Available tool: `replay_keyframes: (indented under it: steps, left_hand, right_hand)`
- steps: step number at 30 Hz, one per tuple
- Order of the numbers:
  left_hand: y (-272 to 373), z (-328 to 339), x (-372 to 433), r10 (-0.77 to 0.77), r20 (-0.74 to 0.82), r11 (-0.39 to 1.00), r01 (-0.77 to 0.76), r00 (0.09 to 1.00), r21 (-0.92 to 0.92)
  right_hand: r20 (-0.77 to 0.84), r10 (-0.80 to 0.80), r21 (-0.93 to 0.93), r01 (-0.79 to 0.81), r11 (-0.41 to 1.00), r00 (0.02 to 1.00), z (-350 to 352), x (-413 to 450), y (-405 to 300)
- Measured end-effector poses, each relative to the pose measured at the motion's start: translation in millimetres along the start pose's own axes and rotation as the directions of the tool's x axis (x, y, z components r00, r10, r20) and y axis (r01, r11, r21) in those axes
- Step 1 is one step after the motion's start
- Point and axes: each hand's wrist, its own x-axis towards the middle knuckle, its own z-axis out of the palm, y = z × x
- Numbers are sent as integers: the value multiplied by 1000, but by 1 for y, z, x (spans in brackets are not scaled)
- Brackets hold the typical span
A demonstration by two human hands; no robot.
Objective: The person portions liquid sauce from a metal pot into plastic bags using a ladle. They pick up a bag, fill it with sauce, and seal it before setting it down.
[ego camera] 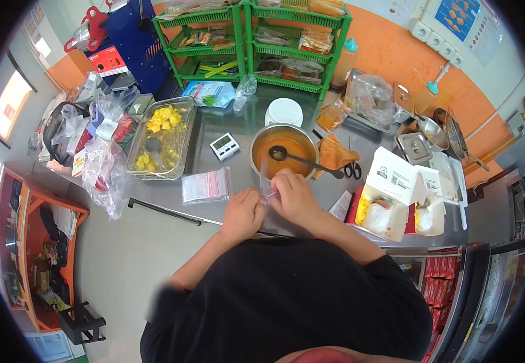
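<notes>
My left hand [244, 213] and my right hand [295, 195] meet at the table's front edge, fingers pinching a small clear plastic bag [264, 178]. Its upper part stands up in front of the steel pot [254, 156]; my fingers hide its lower end. Orange-brown sauce [267, 144] partly fills the pot. A black ladle [312, 162] lies across it, bowl in the sauce and handle over the right rim. Left of my left hand is a pack of clear zip bags [205, 186] with a red strip.
A glass dish [185, 145] holds yellow food and a spoon. Beside it are a digital timer [225, 146], a white tub [284, 112], an orange cloth [335, 154], black-handled scissors [352, 170] and open food boxes [387, 181]. Green racks [246, 45] stand behind.
</notes>
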Motion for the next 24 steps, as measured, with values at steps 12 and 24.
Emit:
replay_keyframes:
  steps: [12,24]
  left_hand:
    - [-2,4,5,255,-105,932,-215,961,292]
    - [5,-1,19,248,-153,846,-137,957,516]
  right_hand:
    - [392,278,587,-471,659,877,-1,1,-5]
    - [369,101,407,-258,877,924,-14,8,3]
